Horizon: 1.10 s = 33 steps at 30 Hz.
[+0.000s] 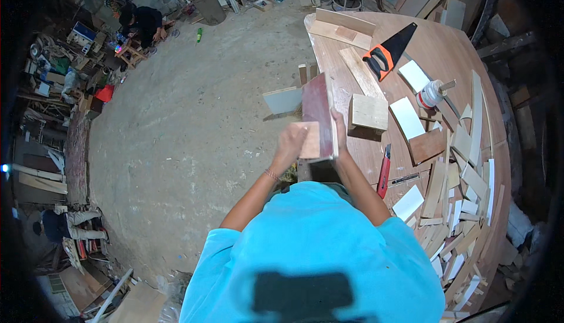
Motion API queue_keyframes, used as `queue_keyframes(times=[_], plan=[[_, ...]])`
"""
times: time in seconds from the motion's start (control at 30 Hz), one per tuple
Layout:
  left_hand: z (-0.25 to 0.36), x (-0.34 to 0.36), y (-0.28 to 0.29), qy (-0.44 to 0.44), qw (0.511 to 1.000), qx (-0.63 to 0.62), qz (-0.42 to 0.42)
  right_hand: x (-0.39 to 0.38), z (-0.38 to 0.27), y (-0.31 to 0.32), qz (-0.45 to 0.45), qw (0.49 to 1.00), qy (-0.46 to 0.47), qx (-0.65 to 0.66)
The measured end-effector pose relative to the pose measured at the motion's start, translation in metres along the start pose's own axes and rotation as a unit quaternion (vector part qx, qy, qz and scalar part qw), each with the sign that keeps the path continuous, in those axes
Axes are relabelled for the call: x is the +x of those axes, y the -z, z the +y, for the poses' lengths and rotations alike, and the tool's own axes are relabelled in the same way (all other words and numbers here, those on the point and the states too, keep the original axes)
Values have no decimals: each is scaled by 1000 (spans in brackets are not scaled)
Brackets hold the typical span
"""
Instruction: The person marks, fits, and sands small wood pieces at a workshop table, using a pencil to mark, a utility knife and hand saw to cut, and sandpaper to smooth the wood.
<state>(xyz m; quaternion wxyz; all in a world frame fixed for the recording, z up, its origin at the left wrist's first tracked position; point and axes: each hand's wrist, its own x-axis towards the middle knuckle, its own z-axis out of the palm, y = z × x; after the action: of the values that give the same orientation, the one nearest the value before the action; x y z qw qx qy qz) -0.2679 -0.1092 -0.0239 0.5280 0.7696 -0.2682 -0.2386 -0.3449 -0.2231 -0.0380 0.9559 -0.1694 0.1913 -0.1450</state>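
Note:
My left hand (291, 144) is closed on a small square tan piece (312, 138), which looks like thin wood. This piece lies against the lower left part of a reddish-brown wooden board (316, 100) with pale edges. Along the board's right edge, my right hand (339, 130) grips it, fingers partly hidden behind. The board is held tilted in front of my chest, beside the table's left edge. Just right of it sits a pale wooden block (368, 113). A red utility knife (383, 173) lies on the table near my right forearm.
The wooden table (437, 41) carries a handsaw (389, 53) with an orange-black handle, a white tub (430, 95) with a brush, and many wood offcuts (464, 176). A grey board (283, 101) stands low left of the table. Two other people (141, 23) are across the concrete floor (176, 135).

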Motion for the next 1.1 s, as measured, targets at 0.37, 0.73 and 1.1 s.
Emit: queue_keyframes(times=[0.37,0.73,1.1], plan=[[-11,19,10,71,997,-31,-2,-4,14,-2,14,998,42,-48],[-12,28,14,-11,998,-28,49,-22,16,-19,70,880,221,-414],[-9,17,5,-18,998,32,60,-29,13,-32,138,656,293,-682]])
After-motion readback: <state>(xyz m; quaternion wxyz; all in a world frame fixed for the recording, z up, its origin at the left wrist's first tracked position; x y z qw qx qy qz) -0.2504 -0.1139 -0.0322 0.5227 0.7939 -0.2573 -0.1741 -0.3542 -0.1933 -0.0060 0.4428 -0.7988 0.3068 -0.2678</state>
